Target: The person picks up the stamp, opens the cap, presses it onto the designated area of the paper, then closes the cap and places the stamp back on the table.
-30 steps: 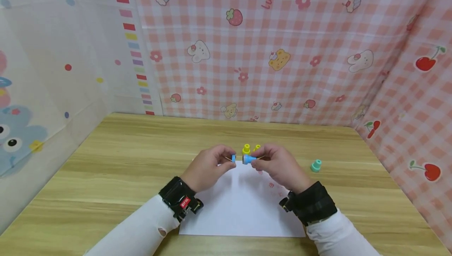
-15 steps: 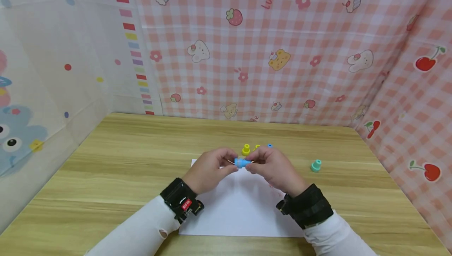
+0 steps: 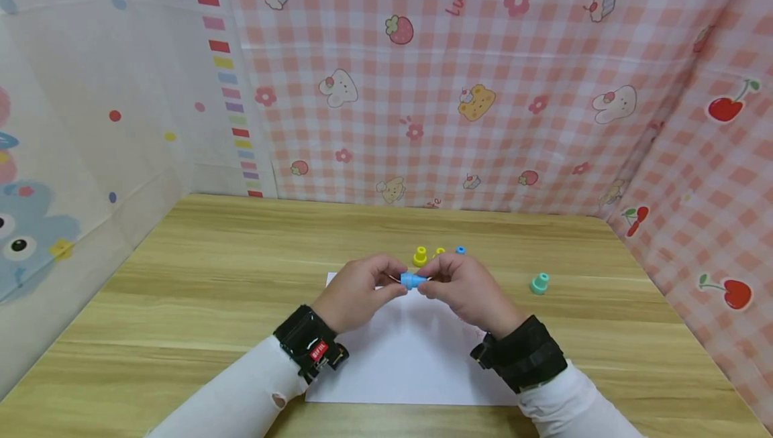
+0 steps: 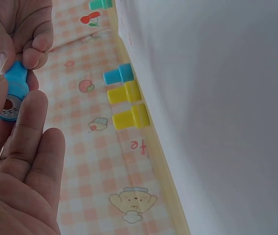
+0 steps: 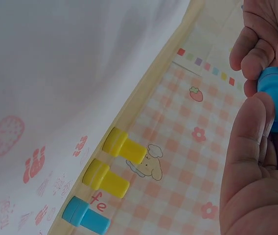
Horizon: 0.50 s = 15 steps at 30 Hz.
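Note:
A light-blue toy stamp [image 3: 413, 281] with its cap against its wide end lies sideways between both hands, above the upper part of the white paper [image 3: 417, 364]. My left hand [image 3: 353, 296] pinches the cap end between thumb and fingers. The narrow handle is in the pinch of my right hand [image 3: 474, 292]. Part of the blue body [image 5: 275, 90] shows in the right wrist view, with fingers covering the rest. In the left wrist view a dark-red picture marks the end of the stamp [image 4: 15, 81].
Behind the hands stand two yellow stamps [image 5: 124, 145] and another blue stamp [image 5: 86, 215]. A teal stamp [image 3: 540, 284] stands to the right on the wooden table [image 3: 181, 331]. Red stamped prints [image 5: 34, 164] mark the paper. Patterned cloth [image 3: 423, 89] hangs behind the table.
A second ago the cap and stamp were apart; my hands have brought them together. The right hand moved left, uncovering the other blue stamp. Since half a second ago little has changed.

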Each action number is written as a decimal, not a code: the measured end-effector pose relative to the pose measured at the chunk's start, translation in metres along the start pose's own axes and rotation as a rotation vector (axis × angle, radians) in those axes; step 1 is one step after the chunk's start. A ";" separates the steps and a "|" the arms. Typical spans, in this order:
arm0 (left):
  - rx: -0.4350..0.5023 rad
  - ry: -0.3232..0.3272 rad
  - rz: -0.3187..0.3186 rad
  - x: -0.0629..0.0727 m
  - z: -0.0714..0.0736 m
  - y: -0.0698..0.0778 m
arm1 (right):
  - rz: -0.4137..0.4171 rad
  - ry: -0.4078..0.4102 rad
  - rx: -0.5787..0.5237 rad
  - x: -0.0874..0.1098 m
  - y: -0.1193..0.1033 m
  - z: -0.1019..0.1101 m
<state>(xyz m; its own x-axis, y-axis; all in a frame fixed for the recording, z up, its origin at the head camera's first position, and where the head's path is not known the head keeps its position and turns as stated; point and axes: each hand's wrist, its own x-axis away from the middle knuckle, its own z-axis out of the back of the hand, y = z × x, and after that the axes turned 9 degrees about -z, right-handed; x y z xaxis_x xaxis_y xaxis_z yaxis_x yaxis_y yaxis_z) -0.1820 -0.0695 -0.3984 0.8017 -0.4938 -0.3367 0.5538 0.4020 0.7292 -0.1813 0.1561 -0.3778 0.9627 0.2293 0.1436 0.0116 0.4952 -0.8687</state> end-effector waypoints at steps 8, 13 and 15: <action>-0.013 0.003 -0.028 0.002 0.001 0.002 | 0.014 0.018 0.018 0.002 -0.002 -0.002; -0.020 0.000 -0.018 0.002 0.001 0.003 | -0.001 0.032 0.044 0.002 -0.003 -0.004; -0.023 -0.001 -0.016 0.002 0.001 0.003 | -0.002 0.037 0.054 0.002 -0.003 -0.005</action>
<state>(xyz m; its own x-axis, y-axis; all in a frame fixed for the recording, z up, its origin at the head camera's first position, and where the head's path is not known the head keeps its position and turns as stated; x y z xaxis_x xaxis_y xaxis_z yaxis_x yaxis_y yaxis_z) -0.1791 -0.0699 -0.3966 0.7928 -0.5007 -0.3475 0.5714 0.4122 0.7096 -0.1781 0.1510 -0.3767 0.9720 0.1977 0.1267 -0.0001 0.5399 -0.8417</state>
